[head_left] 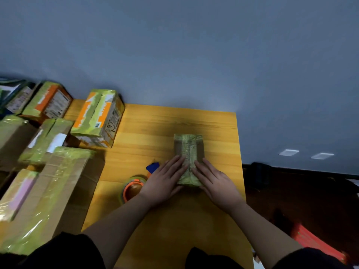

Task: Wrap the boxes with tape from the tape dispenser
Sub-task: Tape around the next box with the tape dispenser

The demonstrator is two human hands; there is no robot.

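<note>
A yellow wooden table (204, 121) stands against a plain blue-grey wall (194, 45), with dark floor (281, 191) to its right and dim, uneven light.

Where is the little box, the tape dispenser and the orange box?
little box (189, 147), head view, its taped top.
tape dispenser (133, 189), head view, its orange hub.
orange box (98, 115), head view, its top face.
</note>
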